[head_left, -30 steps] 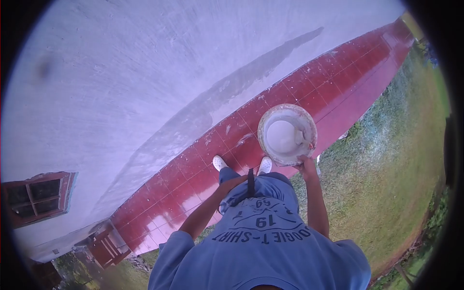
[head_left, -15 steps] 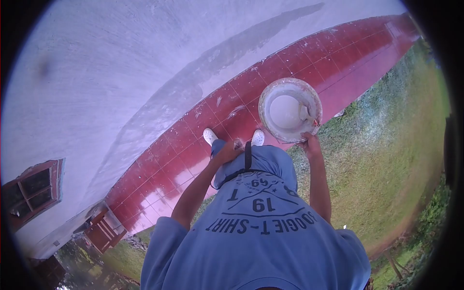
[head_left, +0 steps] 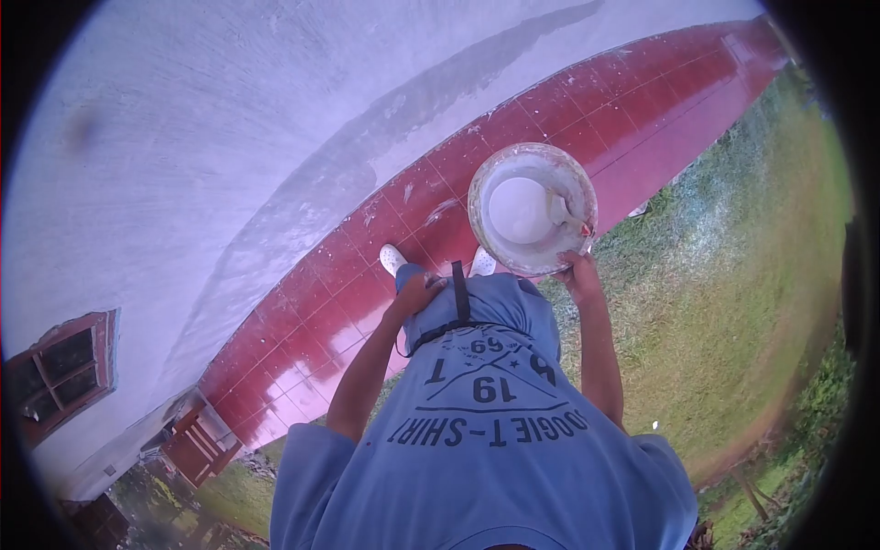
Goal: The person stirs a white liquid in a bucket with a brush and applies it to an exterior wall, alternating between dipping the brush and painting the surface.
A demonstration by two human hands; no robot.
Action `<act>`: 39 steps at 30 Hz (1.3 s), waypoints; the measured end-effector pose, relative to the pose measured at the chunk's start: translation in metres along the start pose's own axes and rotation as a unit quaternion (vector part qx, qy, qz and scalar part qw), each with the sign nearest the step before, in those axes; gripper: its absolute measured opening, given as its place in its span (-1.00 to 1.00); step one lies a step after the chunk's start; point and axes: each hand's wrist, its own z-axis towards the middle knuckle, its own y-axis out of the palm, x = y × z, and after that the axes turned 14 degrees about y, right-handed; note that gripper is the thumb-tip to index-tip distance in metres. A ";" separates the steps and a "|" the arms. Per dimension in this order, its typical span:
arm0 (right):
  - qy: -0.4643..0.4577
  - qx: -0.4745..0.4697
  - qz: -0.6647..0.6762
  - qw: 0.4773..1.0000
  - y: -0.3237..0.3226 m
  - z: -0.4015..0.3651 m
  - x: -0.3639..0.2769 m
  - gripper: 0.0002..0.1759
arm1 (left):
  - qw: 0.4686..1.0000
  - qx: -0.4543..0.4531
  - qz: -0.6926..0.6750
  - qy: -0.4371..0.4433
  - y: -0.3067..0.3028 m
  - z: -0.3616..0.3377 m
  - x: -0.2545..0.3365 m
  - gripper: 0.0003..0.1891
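My right hand [head_left: 577,273] is closed on the near right rim of a round, stained basin [head_left: 486,197]. Inside the basin lies a smooth whitish mass [head_left: 520,210], with a small pale object [head_left: 557,209] beside it and a red bit [head_left: 586,229] near the rim. My left hand [head_left: 422,291] rests against the blue shorts at my left thigh, its fingers laid over the cloth and holding nothing visible. A dark strap [head_left: 460,291] hangs at the waist to the right of it.
Red floor tiles [head_left: 335,273] run diagonally beside a pale wall [head_left: 183,137] with a damp-looking band. Grass [head_left: 706,348] lies to the right. A window [head_left: 66,368] and a brown wooden piece [head_left: 197,447] are at the left. My white shoes [head_left: 392,258] stand on the tiles.
The basin, with my right hand on it, has moved slightly left and looks a little larger. My left hand has moved left and down from the middle of the shorts to the thigh.
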 end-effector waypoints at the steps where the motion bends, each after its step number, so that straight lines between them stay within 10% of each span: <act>1: -0.008 -0.015 -0.009 1.000 0.005 -0.009 -0.003 -0.43 | 1.000 -0.022 0.013 0.004 0.008 0.004 0.004 -0.62; 4: -0.016 -0.041 -0.018 0.999 0.014 -0.024 -0.008 -0.44 | 0.997 0.009 0.073 0.018 0.003 0.002 0.031 -0.48; 9: -0.015 -0.078 -0.007 0.997 0.020 -0.040 -0.008 -0.44 | 0.962 0.078 -0.242 0.100 0.016 -0.029 0.088 -0.48; 11: -0.006 -0.097 0.004 0.995 0.026 -0.048 -0.012 -0.45 | 0.974 -0.171 -0.137 0.060 0.017 -0.034 0.094 -0.47; 16: -0.005 -0.127 -0.020 0.992 0.026 -0.057 -0.025 -0.44 | 0.976 -0.190 -0.101 0.037 -0.008 -0.020 0.120 -0.33; 18: 0.011 -0.137 -0.031 0.990 0.026 -0.063 -0.027 -0.44 | 0.908 0.080 -0.411 0.023 -0.016 -0.015 0.125 -0.30; 21: 0.012 -0.129 -0.038 0.991 0.030 -0.071 -0.031 -0.46 | 0.815 0.144 -0.553 0.096 -0.029 -0.010 0.157 -0.29; 32: 0.011 -0.089 -0.215 0.973 0.007 -0.034 -0.038 -0.33 | 0.910 0.358 -0.192 -0.085 0.021 0.048 0.163 -0.45; 34: -0.051 -0.041 -0.297 0.953 0.009 -0.029 -0.049 -0.26 | 0.902 0.378 -0.184 -0.095 0.023 0.057 0.170 -0.46; 36: -0.472 0.271 -0.527 0.653 0.015 -0.015 -0.059 -0.08 | 0.911 0.377 -0.132 -0.105 0.016 0.064 0.174 -0.55; 39: -0.394 0.215 -0.618 0.645 0.030 -0.012 -0.087 -0.23 | 0.939 0.310 -0.078 -0.123 0.007 0.064 0.192 -0.55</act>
